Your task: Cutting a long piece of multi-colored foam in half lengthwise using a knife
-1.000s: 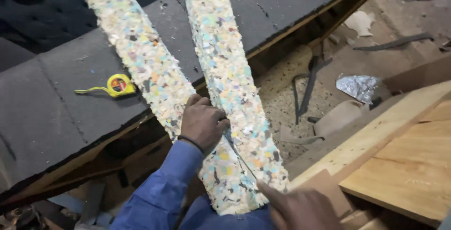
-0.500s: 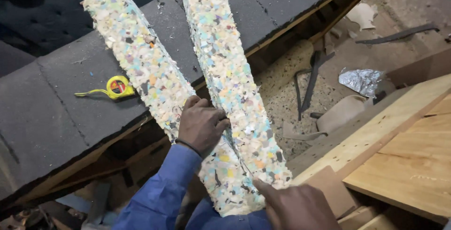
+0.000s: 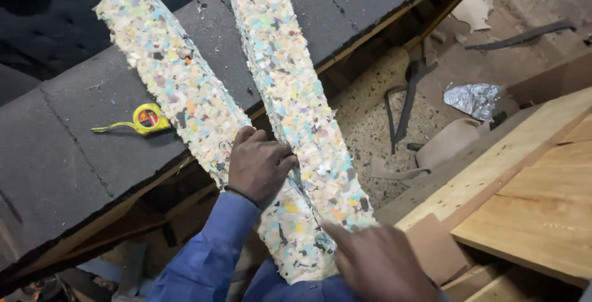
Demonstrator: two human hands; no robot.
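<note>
Your left hand (image 3: pixel 258 165) presses flat, fingers together, on the speckled foam slab (image 3: pixel 271 123) where its two strips fork. Your right hand (image 3: pixel 376 262) sits at the slab's near end, fingers extended. You're splitting it; next, keep it pinned down.

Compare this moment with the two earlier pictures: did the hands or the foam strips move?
Little changed. The right hand slid slightly left and up along the near end of the right foam strip; the view drifted a bit. The left hand stayed pressed flat where it meets the left foam strip; the yellow tape measure kept its place on the dark panel.
</note>
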